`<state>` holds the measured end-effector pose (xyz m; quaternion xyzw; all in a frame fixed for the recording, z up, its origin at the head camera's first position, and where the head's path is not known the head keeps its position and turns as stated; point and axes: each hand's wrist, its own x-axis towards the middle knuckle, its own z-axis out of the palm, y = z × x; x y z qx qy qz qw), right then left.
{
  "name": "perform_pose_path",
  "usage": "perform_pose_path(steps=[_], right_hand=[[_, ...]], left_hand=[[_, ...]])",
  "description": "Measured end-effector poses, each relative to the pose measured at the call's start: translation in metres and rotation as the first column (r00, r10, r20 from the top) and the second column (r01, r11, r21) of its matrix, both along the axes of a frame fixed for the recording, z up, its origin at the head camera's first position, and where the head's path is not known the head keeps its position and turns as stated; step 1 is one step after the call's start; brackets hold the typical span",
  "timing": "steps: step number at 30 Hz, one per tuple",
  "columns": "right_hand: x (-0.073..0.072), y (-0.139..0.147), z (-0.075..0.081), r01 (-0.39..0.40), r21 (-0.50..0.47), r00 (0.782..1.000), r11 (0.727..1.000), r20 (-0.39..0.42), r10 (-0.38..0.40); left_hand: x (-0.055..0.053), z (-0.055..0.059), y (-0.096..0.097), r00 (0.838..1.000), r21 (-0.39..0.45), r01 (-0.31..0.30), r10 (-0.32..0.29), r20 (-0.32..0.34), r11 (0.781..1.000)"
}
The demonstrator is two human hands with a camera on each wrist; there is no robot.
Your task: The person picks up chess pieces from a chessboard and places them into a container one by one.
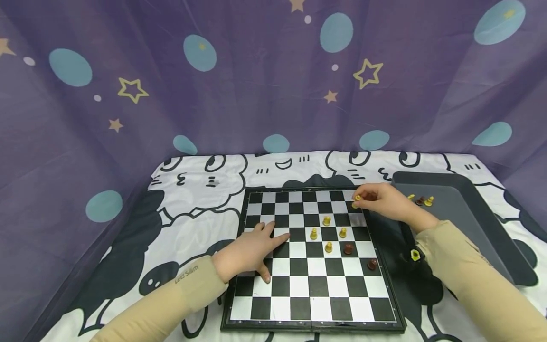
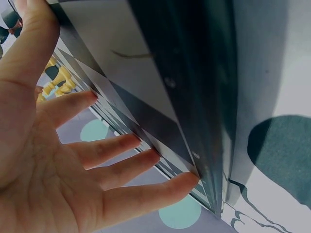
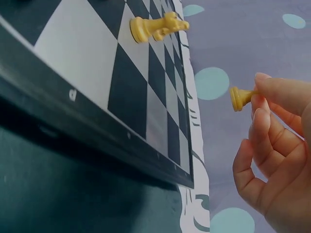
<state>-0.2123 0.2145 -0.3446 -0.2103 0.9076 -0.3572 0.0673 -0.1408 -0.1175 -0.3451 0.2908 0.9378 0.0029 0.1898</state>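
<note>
My right grip (image 1: 386,203) pinches a yellow chess piece (image 3: 239,99) by the far right corner of the chessboard (image 1: 318,286); over the left side, my left grip (image 1: 252,251) has fingers spread apart, two brown pieces (image 1: 348,248) standing nearer the right edge!

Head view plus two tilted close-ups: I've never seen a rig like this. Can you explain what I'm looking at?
There is no machine: a person is working bare-handed. The wide picture comes from a camera worn on the head; each close-up comes from a wrist camera. A checkered board lies on a patterned cloth, with yellow pieces and brown pieces on it. The grey tray to its right holds a few more. The left hand is spread at the board's left side, holding nothing. The right hand pinches a small yellow piece near the far right corner.
</note>
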Motion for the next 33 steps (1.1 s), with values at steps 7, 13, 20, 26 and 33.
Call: perform_pose_path(steps=[7, 13, 20, 26, 33], right_hand=[[0.004, 0.017, 0.011, 0.024, 0.010, 0.999, 1.000, -0.043, -0.024], [0.005, 0.036, 0.020, 0.078, 0.025, 0.993, 0.997, -0.085, -0.076], [0.004, 0.065, 0.024, 0.152, 0.031, 0.985, 0.988, -0.087, -0.149], [0.003, 0.093, 0.023, 0.214, 0.029, 0.972, 0.976, -0.106, -0.210], [-0.001, 0.121, 0.014, 0.294, 0.017, 0.948, 0.956, -0.128, -0.290]], left_hand=[[-0.001, 0.000, 0.000, 1.000, -0.010, 0.002, -0.002, -0.008, 1.000], [-0.002, -0.001, 0.001, 1.000, -0.014, 0.000, 0.000, -0.008, 1.000], [-0.003, -0.001, 0.000, 1.000, -0.012, 0.007, -0.007, -0.013, 1.000], [-0.002, -0.001, 0.000, 1.000, -0.012, 0.011, -0.011, -0.013, 1.000], [-0.001, -0.001, 0.000, 1.000, -0.010, 0.008, -0.008, -0.011, 1.000]])
